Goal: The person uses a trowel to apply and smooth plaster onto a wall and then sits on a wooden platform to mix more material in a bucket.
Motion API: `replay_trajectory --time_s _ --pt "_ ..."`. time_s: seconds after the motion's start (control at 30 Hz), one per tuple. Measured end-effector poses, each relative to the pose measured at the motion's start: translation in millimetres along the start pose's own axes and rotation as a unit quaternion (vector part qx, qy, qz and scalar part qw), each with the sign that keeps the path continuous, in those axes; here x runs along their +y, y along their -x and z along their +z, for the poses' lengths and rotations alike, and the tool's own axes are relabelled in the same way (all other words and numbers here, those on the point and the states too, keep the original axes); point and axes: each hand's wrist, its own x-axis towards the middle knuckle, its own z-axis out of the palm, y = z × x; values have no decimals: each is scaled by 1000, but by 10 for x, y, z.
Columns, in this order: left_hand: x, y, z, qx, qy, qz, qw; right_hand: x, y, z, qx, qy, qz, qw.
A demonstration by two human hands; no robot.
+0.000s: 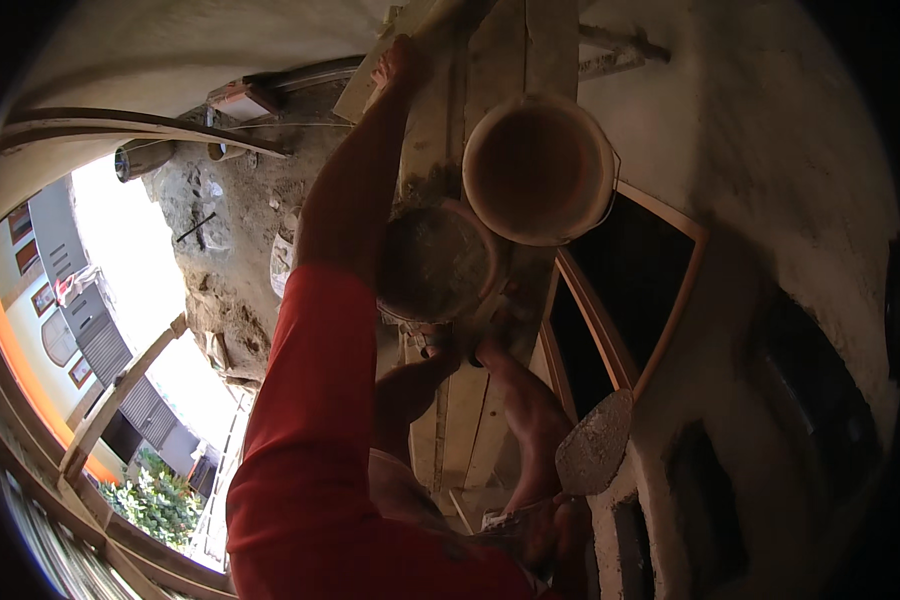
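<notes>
My left arm, in a red sleeve, stretches far ahead. At its end my left hand (400,66) is closed over the edge of a wooden board (362,92). Low in the picture, close to my body, my right hand (555,530) grips a trowel, its handle mostly hidden by the fingers. The trowel's blade (595,445) points up and away, its face coated with grey mortar. Between my arm and the wall stands a bucket (540,170) with a wire handle. A dark round tub (438,262) sits beside it, partly behind my forearm; its contents are too dim to make out.
Beneath my bare legs run wooden planks (460,425). On the right, a wood-framed window opening (660,290) is set in the plastered wall (760,190). To the left, rough ground (235,240) lies lower down, with a curved wooden beam (120,395) nearer me.
</notes>
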Motion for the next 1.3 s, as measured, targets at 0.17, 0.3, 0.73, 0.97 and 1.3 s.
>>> replay_trajectory --time_s 0.17,0.3,0.73,0.97,1.3 --pt "-31 -372 774 -35 13 19 999 117 -222 -775 18 -158 57 986" --pt "-330 -721 1212 -94 14 87 992 156 -293 -1256 104 -178 2 979" --pt "-1446 1136 -68 -287 156 143 934 -1282 -554 1472 -103 296 -122 942" --pt "-2196 1922 -390 -384 285 97 873 -1538 -2290 3151 -138 788 -432 415" --pt "-2654 1962 -102 -283 297 299 862 -1148 -3145 3911 -197 826 -475 229"
